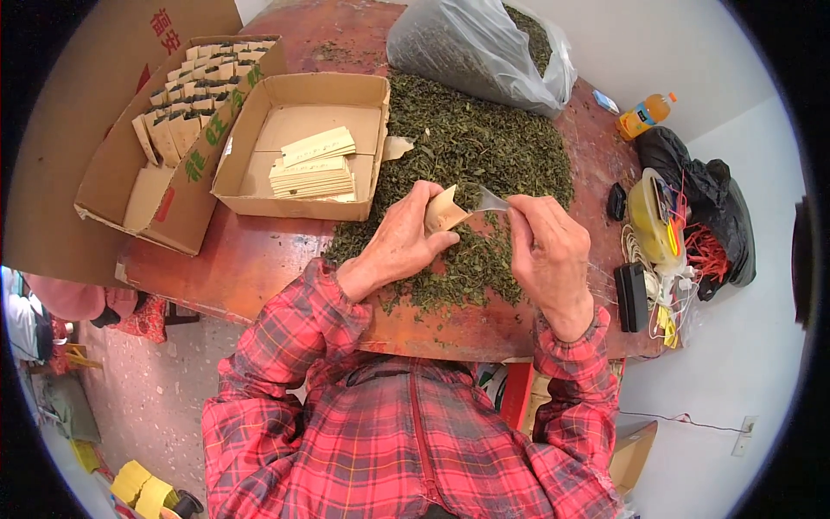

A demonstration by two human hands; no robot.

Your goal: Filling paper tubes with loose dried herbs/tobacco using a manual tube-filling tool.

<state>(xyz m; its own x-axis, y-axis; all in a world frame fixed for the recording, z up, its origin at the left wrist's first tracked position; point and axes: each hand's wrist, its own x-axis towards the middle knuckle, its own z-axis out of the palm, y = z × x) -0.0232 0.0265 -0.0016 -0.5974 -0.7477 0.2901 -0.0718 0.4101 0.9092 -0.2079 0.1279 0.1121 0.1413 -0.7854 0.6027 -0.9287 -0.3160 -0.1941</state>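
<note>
My left hand (pixel 399 235) is closed around a small tan paper packet (pixel 443 214) and keeps its mouth spread. In my right hand (pixel 553 249) is a spoon (pixel 491 202), its shiny bowl pointing left, near the packet's opening. Whether leaves lie in the spoon is hard to make out. Beneath both hands spreads a wide heap of dried green leaves (pixel 467 143). To the left, a shallow cardboard box (pixel 298 208) holds a stack of flat paper packets (pixel 313 177).
A taller carton (pixel 186 203) at far left holds rows of leaf-filled packets (pixel 203 91). A plastic bag of leaves (pixel 458 52) lies behind the heap. Along the right edge are an orange drink bottle (pixel 646 115), a yellow tub (pixel 650 221), a black bag (pixel 726 208) and a black case (pixel 630 297).
</note>
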